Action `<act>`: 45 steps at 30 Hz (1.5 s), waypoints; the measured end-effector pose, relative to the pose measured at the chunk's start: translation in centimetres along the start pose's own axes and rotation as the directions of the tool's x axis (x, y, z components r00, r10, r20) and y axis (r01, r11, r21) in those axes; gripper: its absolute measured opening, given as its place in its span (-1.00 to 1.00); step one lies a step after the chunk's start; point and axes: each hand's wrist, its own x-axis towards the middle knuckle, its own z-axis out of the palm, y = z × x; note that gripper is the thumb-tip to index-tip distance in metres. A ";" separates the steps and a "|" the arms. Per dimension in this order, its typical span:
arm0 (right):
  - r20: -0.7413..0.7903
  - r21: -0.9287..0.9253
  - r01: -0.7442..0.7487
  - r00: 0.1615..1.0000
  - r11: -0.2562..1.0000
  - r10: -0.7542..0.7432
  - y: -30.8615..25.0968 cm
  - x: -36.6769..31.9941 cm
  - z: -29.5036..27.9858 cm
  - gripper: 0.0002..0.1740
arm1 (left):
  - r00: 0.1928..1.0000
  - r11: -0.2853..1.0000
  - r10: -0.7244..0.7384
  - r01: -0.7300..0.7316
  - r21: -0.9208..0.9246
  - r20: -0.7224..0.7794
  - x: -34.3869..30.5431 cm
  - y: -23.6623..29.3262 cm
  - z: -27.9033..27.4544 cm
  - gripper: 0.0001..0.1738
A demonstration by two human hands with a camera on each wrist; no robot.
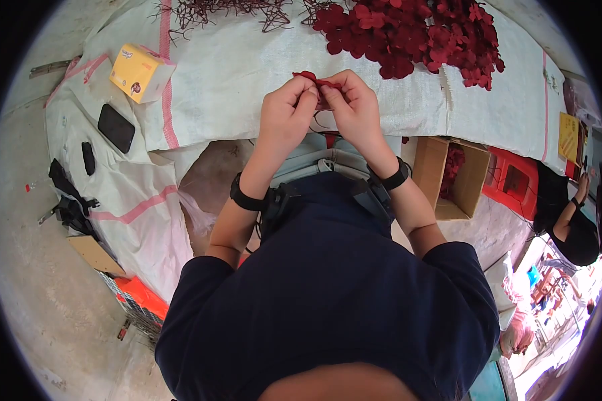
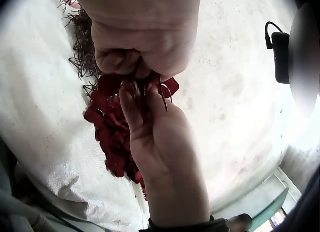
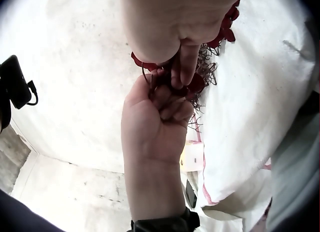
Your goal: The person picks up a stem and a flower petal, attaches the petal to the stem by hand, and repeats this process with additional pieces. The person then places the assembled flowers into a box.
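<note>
Both hands meet over the white woven sheet and pinch a dark red artificial flower (image 1: 306,75) between them. My left hand (image 1: 286,112) has its fingers curled at the flower's left side, thumb against the fingers. From the other side my right hand (image 1: 356,110) pinches it with thumb and bent fingers. Thin dark wire stems (image 2: 163,94) poke out between the hands in the left wrist view. Red petals (image 3: 142,60) stick out past the fingers in the right wrist view. The middle of the flower is hidden by the fingers.
Ahead lie a heap of red flowers (image 1: 408,37) and tangled brown stems (image 1: 271,15). Leftward are a yellow tissue pack (image 1: 135,72) and a black phone (image 1: 116,128). A cardboard box (image 1: 475,174) with red pieces and a red stool (image 1: 525,180) stand rightward. Another person's arm (image 1: 568,214) shows far right.
</note>
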 end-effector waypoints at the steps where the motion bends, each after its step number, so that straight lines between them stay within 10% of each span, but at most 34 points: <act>1: -0.005 -0.006 0.007 1.000 1.000 -0.007 0.1 -0.1 0.0 -0.92 | 1.000 1.000 0.000 0.000 0.000 0.001 0.0 -0.1 0.0 -0.91; 11: 0.089 -0.220 0.012 0.996 0.975 0.008 -0.1 0.7 -1.0 -0.86 | 0.998 0.993 -0.057 0.059 -0.100 0.021 0.1 -1.9 -0.2 -0.92; 15: 0.075 0.029 -0.116 0.991 0.993 0.114 0.4 1.5 -2.9 -0.83 | 0.990 0.963 -0.131 0.115 -0.242 -0.053 0.5 -1.8 -0.9 -0.90; 17: -0.147 -0.102 -0.064 0.988 0.993 0.049 1.7 2.0 -5.3 -0.79 | 0.981 0.946 -0.175 0.142 -0.290 -0.089 0.5 -1.7 -1.6 -0.87; 20: -0.250 -0.565 -0.047 0.961 0.824 -0.117 1.5 1.9 -9.2 -0.74 | 0.968 0.961 -0.247 0.238 -0.144 -0.046 0.5 -1.7 -3.3 -0.84; 23: -0.031 -0.992 0.016 0.927 0.122 -0.373 1.4 1.8 -11.7 -0.70 | 0.969 0.961 -0.242 0.231 -0.150 -0.058 0.6 -1.7 -4.1 -0.85; 31: 0.192 -0.969 0.246 0.769 0.006 -0.610 2.1 4.0 -13.2 -0.79 | 0.990 0.945 -0.137 0.136 -0.297 0.017 0.2 -0.3 -3.5 -0.84; 36: -0.104 -0.937 0.097 0.840 0.335 -0.532 1.9 2.9 -10.1 -0.83 | 0.990 0.947 -0.112 0.133 -0.292 0.087 0.0 -0.2 -2.7 -0.85; 39: -0.426 -0.527 -0.071 0.885 0.847 -0.191 2.6 3.4 -9.0 -0.84 | 0.986 0.949 -0.125 0.151 -0.276 0.109 -0.1 -0.1 -2.4 -0.86; 45: -0.252 0.016 -0.204 0.947 0.979 0.202 3.2 3.0 -7.4 -0.80 | 0.989 0.976 -0.118 0.133 -0.174 0.092 -0.2 -0.1 -2.3 -0.86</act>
